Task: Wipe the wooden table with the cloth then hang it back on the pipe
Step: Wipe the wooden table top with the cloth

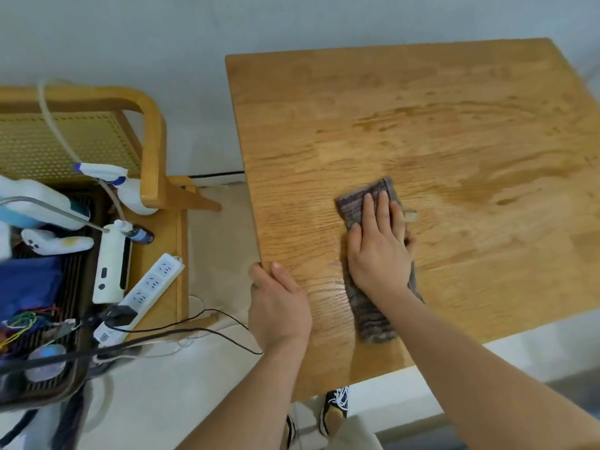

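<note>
- The right hand (380,241) lies flat on the cloth (371,316), fingers straight and slightly spread, pressing it down onto the counter (422,108).
- The left hand (279,300) grips the counter's left edge near the front corner, with the thumb on top of the wood and the fingers curled over the side.
- The two hands are near each other but not touching.
- The cloth is a grey-brown strip folded lengthwise. It reaches from beyond the right fingertips back under the palm and wrist toward the person, on the front left part of the counter.
- Damp streaks (470,190) show on the wood to the right of the cloth and beyond it.
- Below the counter's front edge a shoe (337,401) with white laces stands on the pale floor.
- To the left, well apart from the counter, a wooden chair (152,141) holds clutter: a white power strip (152,280), a spray bottle (107,175) and a black cable (194,323) trailing to the floor.
</note>
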Action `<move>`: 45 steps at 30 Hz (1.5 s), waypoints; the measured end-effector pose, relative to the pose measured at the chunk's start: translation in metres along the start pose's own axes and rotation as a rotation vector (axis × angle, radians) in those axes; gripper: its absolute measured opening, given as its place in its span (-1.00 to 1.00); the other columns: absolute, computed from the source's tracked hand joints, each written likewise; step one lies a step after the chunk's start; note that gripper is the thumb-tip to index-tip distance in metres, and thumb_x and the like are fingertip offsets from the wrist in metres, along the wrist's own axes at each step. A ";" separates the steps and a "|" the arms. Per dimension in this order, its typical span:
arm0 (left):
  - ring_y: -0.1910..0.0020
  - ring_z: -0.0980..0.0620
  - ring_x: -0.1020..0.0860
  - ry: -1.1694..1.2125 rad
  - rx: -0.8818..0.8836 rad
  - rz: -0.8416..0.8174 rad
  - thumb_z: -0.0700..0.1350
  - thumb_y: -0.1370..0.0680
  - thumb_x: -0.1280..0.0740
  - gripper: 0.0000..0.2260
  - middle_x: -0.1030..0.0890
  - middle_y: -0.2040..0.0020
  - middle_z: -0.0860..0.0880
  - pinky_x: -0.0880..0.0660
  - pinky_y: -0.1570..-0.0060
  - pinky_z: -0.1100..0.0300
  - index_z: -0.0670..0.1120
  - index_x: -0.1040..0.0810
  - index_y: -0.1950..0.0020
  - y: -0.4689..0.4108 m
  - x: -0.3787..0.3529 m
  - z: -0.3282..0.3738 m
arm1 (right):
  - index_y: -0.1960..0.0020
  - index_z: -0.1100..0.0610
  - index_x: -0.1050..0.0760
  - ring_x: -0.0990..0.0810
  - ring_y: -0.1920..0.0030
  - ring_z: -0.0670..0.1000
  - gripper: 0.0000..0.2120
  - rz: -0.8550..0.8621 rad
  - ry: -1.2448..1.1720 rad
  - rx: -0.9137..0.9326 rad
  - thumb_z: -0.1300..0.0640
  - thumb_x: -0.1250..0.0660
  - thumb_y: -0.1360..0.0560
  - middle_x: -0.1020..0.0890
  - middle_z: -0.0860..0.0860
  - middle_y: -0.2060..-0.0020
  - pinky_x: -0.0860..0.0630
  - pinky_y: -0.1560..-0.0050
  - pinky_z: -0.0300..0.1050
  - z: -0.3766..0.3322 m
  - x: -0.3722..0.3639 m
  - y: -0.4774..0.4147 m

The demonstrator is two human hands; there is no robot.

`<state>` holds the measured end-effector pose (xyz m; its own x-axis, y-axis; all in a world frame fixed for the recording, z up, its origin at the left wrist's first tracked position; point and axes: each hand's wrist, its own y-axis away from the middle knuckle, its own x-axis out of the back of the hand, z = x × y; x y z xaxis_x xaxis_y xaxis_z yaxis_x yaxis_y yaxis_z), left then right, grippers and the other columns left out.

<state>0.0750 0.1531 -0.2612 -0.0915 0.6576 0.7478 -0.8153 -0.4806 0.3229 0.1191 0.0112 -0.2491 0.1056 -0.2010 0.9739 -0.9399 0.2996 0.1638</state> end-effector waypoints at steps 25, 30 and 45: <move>0.26 -0.10 -0.53 -0.045 0.016 -0.006 0.10 -0.62 0.09 -0.67 -0.57 0.10 -0.08 -0.37 0.36 0.13 -0.05 -0.33 -0.16 0.005 0.002 0.005 | -0.58 -0.07 -0.01 0.04 -0.56 -0.02 -0.47 -0.093 0.106 0.495 -0.13 0.08 -0.62 -0.02 -0.03 -0.58 -0.19 -0.36 0.18 -0.022 0.006 -0.017; -0.13 -0.10 -0.48 -0.121 -0.096 0.011 0.06 -0.60 0.04 -0.59 -0.44 -0.23 -0.16 -0.52 0.03 0.00 -0.09 -0.23 -0.38 -0.001 0.013 0.015 | -0.54 -0.02 -0.20 -0.14 -0.54 -0.01 -0.47 -0.153 0.104 0.773 -0.11 -0.09 -0.60 -0.18 0.00 -0.54 -0.27 -0.28 0.05 0.030 0.006 0.031; -0.16 -0.18 -0.50 -0.133 -0.117 0.057 0.08 -0.63 -0.05 -0.46 -0.37 -0.37 -0.20 -0.32 0.16 0.10 -0.11 -0.03 -0.55 -0.156 -0.001 0.112 | -0.55 0.02 -0.15 -0.12 -0.54 0.00 -0.45 -0.062 0.102 0.620 -0.11 0.01 -0.60 -0.17 0.00 -0.55 -0.26 -0.31 0.08 -0.031 0.014 -0.098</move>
<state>0.2667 0.1623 -0.2475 -0.0695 0.5444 0.8359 -0.8724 -0.4395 0.2137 0.2225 0.0082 -0.2468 0.1672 -0.1015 0.9807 -0.9412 -0.3125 0.1281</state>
